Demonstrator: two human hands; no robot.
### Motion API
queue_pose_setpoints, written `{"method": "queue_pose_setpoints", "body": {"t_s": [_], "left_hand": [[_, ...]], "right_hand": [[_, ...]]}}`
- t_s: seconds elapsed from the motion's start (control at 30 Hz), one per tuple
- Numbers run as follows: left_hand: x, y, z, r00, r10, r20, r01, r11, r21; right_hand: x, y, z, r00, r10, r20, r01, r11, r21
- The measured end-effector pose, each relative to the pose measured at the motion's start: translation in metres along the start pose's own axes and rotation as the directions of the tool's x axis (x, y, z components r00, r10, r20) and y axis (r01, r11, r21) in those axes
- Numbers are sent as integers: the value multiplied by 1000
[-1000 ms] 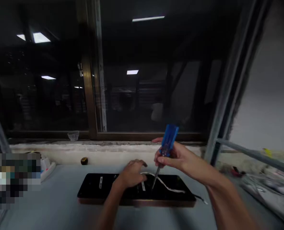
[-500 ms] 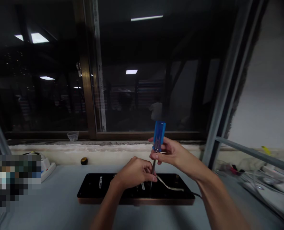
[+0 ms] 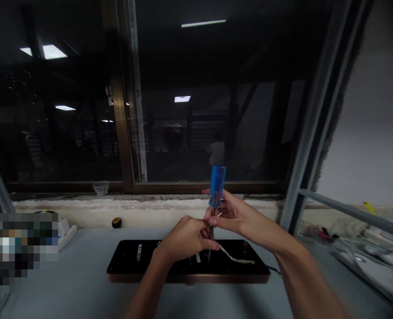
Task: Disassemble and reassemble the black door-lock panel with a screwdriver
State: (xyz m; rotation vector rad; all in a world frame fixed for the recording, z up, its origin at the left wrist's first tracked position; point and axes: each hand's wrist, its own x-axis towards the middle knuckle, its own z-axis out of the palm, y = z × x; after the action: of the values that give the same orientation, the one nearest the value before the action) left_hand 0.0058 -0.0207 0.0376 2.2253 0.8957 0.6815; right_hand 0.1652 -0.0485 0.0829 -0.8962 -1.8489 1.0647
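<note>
Pinched by the right hand, a blue-handled screwdriver stands nearly upright over a black rectangular case on the near table. Just left, the left hand curls close; whether it grasps screwdriver or white cord, I cannot tell.

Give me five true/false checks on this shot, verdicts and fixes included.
1. The right hand holds a blue-handled screwdriver. True.
2. The screwdriver lies flat. False: it stands nearly upright, handle up.
3. A white lead runs over part of the black panel. True.
4. The left hand is far from the panel. False: it is over the panel, close to the screwdriver.
5. A clear plastic cup sits on the windowsill. True.
</note>
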Motion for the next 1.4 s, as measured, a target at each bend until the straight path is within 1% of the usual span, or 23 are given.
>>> {"method": "queue_pose_setpoints", "body": {"t_s": [0.07,0.1,0.17,0.27,0.37,0.47,0.57,0.63,0.77,0.83,0.9,1.0,1.1,1.13,1.17,1.23,1.3,1.4], "left_hand": [[1,3,1,1000,9,-23,-8,997,73],[1,4,2,1000,13,-19,-11,996,85],[0,4,1,1000,21,22,-22,998,55],[-3,2,-4,992,32,119,-27,999,-44],[-4,-4,-9,981,12,195,8,995,-102],[-4,-10,-9,961,-28,277,63,991,-119],[-2,-13,-5,934,-86,346,127,987,-99],[-1,-13,-3,931,-99,352,134,988,-76],[-1,-9,-4,952,-70,298,86,996,-40],[-4,-5,-7,956,-63,286,71,997,-17],[-10,1,-10,963,-62,263,53,998,42],[-31,13,-10,971,-54,232,12,984,178],[-64,15,-5,964,-47,263,-32,957,288],[-76,10,-3,959,-75,272,-17,947,321],[-89,2,0,965,-109,238,13,929,370],[-112,-22,7,972,-160,170,56,867,495],[-131,-54,14,984,-143,108,53,808,587],[-149,-97,26,992,-101,78,27,762,647]], "right_hand": [[0,-1,1,998,31,-58,-36,994,-101],[0,-1,2,996,45,-84,-56,988,-141],[1,-1,2,993,62,-98,-79,982,-170],[0,-2,2,996,48,-69,-57,989,-138],[0,-4,1,996,8,-87,-19,993,-120],[-2,-6,-2,991,-27,-132,11,992,-124],[-4,-9,-5,985,-28,-170,10,995,-103],[-7,-11,-6,980,-22,-200,5,997,-83],[-13,-18,-9,960,-28,-280,16,999,-45],[-18,-20,-12,950,-34,-310,27,999,-26],[-23,-21,-17,944,-38,-328,35,999,-15],[-31,-19,-27,955,-7,-298,0,1000,-23],[-34,-14,-35,972,48,-230,-69,994,-84],[-34,-12,-37,975,54,-216,-78,992,-104],[-33,-10,-38,977,53,-208,-79,990,-115],[-31,-7,-38,981,47,-189,-68,992,-110],[-28,-4,-37,987,39,-157,-54,994,-90],[-23,0,-35,993,32,-114,-41,996,-76]]}}
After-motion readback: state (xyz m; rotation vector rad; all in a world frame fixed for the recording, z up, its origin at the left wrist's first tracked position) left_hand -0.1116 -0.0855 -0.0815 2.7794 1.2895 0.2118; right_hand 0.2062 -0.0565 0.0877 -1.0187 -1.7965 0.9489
